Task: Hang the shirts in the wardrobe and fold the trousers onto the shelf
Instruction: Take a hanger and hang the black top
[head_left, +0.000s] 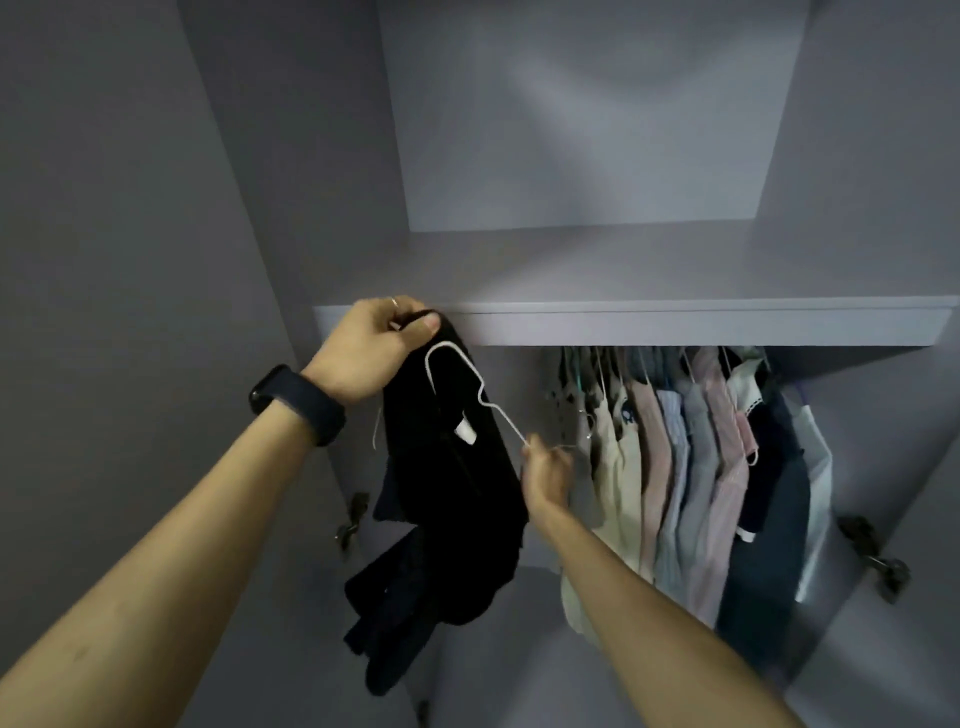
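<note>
Hanging looks well under way. A row of hung clothes (701, 467) fills the centre right of the frame under the shelf (675, 322), pale cream, pink, striped blue and dark pieces pressed together; I count roughly eight, though the overlap makes the count unsure.

The piece in hand is one black garment (457, 493), probably a shirt by the white label at its neck; it dangles in the middle of the frame, left of the hung row and not yet on the rail, which the shelf hides.

The left hand (384, 343), at centre left just below the shelf's front edge, is closed round the bunched top of the garment; a dark wristband (298, 402) sits on that wrist. The right hand (545, 473), lower and to the right, pinches one end of a single white wire hanger (483, 395), whose hook lies against the black cloth – so I judge the hanger is being fed into the neck.

What is left: finish that, hook it on; the trouser half I cannot judge here. Two door hinges (353, 519) show – one lower left, one lower right.
</note>
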